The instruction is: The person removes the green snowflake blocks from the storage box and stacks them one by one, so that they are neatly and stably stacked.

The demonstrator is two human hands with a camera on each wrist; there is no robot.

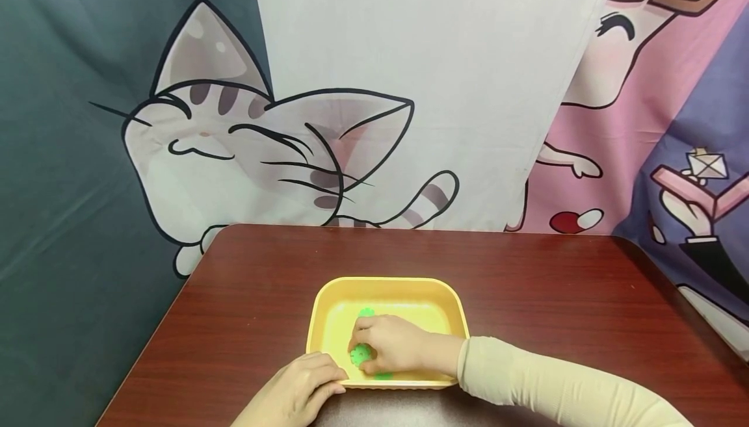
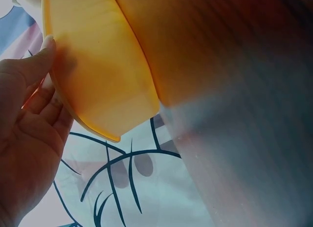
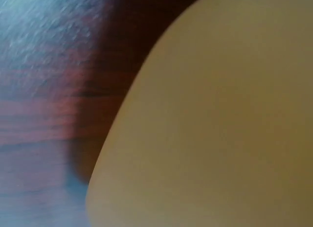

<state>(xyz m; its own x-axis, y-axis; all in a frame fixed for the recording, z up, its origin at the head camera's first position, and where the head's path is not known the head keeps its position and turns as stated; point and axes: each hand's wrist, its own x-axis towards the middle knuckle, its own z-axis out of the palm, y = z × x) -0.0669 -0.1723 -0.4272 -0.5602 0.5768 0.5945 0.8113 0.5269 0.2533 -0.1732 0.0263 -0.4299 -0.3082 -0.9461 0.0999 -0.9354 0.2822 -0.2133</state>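
A yellow plastic tub (image 1: 328, 297) stands near the table's front edge. At its near left corner my left hand (image 1: 301, 381) grips the rim. In the left wrist view, the thumb of that left hand (image 2: 29, 124) lies against the outside of the tub wall (image 2: 102, 65), with the fingers beyond the rim. My right hand (image 1: 394, 342) reaches into the tub and pinches a green bumpy-edged piece (image 1: 359, 355) between thumb and fingers. Another green piece (image 1: 366, 312) lies behind that hand, and more green (image 1: 383, 375) shows below it, partly covered. The right wrist view shows only blurred tub wall (image 3: 210, 114).
The dark red-brown wooden table (image 1: 234, 310) extends around the tub. Behind it hangs a cloth backdrop (image 1: 468, 89) printed with a cartoon cat. A pale sleeve (image 1: 544, 375) covers the right forearm, which crosses the tub's right rim.
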